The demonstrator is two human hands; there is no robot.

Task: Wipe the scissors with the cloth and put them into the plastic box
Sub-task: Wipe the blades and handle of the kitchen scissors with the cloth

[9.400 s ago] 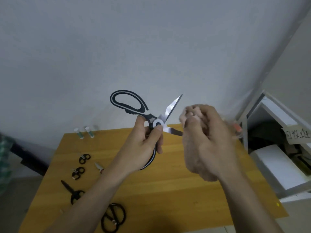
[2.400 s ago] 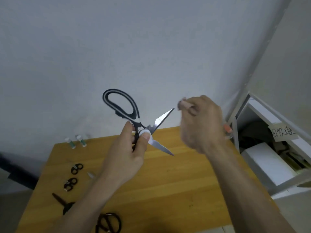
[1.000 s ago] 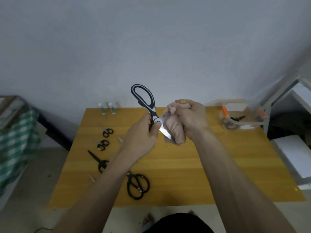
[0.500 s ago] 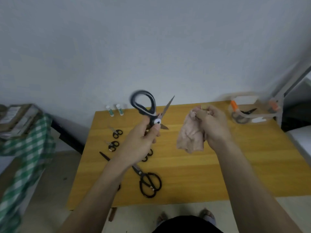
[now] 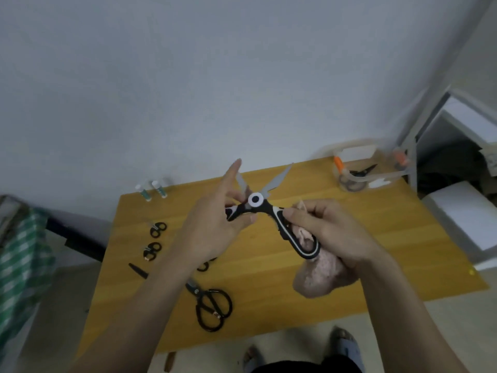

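Above the wooden table (image 5: 269,265) I hold the black-and-white scissors (image 5: 265,208) in the air with their blades spread wide and pointing away from me. My left hand (image 5: 215,227) grips one handle just below the round white pivot, thumb curled against it and forefinger stretched out straight along the left blade. My right hand (image 5: 322,230) pinches the other handle near its neck, and the same hand has the pink cloth (image 5: 320,273) bunched in its palm, the cloth hanging down below the handle loop and partly showing through it. The clear plastic box (image 5: 360,170) stands at the far right corner of the table, well apart from my hands, with scissors already lying in it and orange clasps on its sides. On the left part of the table lie several black scissors, the largest pair (image 5: 212,305) nearest me, and two small tubes (image 5: 152,189) stand at the far edge.
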